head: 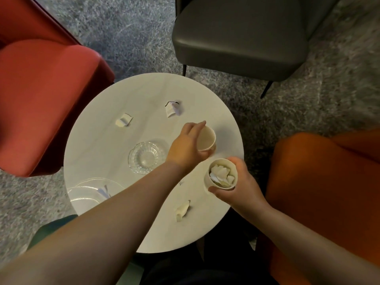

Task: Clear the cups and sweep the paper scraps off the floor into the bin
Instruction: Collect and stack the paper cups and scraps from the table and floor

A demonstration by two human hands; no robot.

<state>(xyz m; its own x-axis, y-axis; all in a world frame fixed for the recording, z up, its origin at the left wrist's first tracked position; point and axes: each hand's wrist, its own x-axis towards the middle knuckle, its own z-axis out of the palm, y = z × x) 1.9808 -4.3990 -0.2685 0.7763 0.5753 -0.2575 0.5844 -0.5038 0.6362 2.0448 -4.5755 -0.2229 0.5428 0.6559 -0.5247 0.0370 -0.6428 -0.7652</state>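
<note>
A round white worktop point(144, 95) fills the frame's centre on speckled grey carpet point(127, 31). A red armchair point(41, 95) stands at left, a grey chair point(238, 38) at the top, an orange seat point(324, 182) at right.

White table point(144, 95) — red chair point(47, 103), grey chair point(240, 38) (speckled grey floor point(127, 31)).

i see a smooth, faintly glossy white surface point(144, 95), matt paper cups point(206, 138), crumpled paper scraps point(124, 120), a clear ribbed glass dish point(146, 156), a smooth grey leather-like chair point(236, 38), soft red cloth chair point(41, 95), and speckled grey carpet floor point(127, 38).
</note>
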